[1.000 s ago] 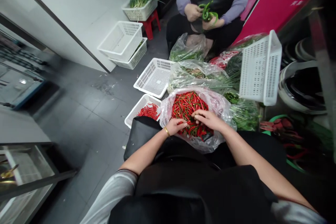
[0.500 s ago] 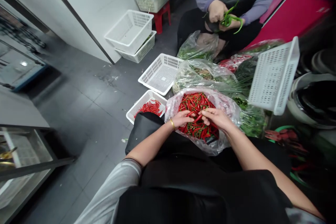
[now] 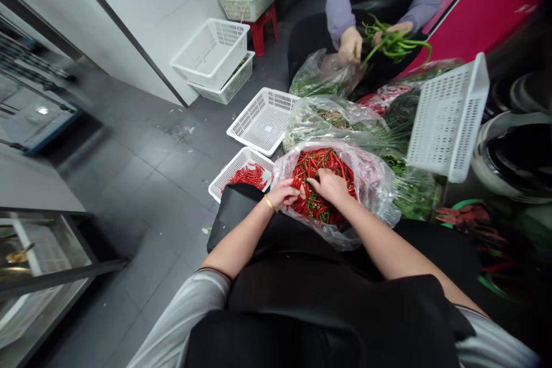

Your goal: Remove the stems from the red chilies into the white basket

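A clear plastic bag (image 3: 373,175) stands open at my lap, full of red chilies (image 3: 323,161) with green stems. At the bag's left edge, my left hand (image 3: 283,193) is closed, its fingers curled on red chilies. My right hand (image 3: 332,186) reaches down into the pile with bent fingers; its fingertips are hidden among the chilies, and its thumb points left. Left of the bag, a white basket (image 3: 218,187) holds a heap of loose red chilies (image 3: 250,173) without visible stems.
Another white basket (image 3: 267,125) lies beyond, and two stacked baskets (image 3: 207,66) stand by the wall. Bags of greens (image 3: 336,121) lie ahead. A co-worker's hand (image 3: 350,46) is near green peppers (image 3: 394,46). A tilted basket (image 3: 446,121) stands right, beside a dark pot (image 3: 521,155).
My hands have come apart: the left drew back toward the bag's left edge, while the right moved left and into the pile. The co-worker's hands also moved apart, with more green peppers showing.
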A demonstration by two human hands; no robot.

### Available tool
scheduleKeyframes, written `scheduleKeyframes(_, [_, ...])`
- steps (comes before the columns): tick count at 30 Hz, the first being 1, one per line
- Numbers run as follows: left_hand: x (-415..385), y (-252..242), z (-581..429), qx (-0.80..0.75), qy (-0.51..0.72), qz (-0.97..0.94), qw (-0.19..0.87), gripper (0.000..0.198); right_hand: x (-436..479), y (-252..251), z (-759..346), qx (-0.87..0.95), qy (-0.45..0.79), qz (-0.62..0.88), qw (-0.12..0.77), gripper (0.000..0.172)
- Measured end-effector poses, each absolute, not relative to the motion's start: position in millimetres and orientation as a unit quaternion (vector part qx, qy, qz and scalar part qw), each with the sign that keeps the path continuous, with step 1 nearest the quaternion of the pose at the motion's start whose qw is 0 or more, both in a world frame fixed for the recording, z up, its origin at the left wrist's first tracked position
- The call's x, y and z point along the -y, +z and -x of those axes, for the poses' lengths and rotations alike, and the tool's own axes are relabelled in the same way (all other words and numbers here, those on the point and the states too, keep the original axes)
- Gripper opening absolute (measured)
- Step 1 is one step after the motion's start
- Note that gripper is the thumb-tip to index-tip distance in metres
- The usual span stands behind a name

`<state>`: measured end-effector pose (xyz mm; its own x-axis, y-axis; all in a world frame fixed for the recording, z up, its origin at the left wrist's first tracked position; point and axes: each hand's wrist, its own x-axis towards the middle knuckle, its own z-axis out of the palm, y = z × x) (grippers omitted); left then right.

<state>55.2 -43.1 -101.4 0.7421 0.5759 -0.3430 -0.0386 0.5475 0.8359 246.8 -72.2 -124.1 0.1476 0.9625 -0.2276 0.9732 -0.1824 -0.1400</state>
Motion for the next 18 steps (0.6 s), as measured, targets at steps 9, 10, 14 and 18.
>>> scheduleKeyframes(9, [40,-106,-50,-0.339,0.241,-0.381,0.826,0.046,76,-111,-287,-0.626,-0.107,-0.771,0.046,0.04])
scheduleKeyframes(10, [39,-107,-52,-0.343,0.243,-0.375,0.827,0.045,73,-109,-278,-0.63,-0.102,-0.77,0.024,0.041])
scheduleKeyframes(14, [40,-102,-53,-0.341,0.229,-0.374,0.831,0.04,42,-115,-240,-0.613,-0.147,-0.776,-0.001,0.05])
scheduleKeyframes(18, [45,-100,-49,-0.349,0.233,-0.368,0.83,0.043,25,-126,-257,-0.625,-0.189,-0.757,-0.001,0.032])
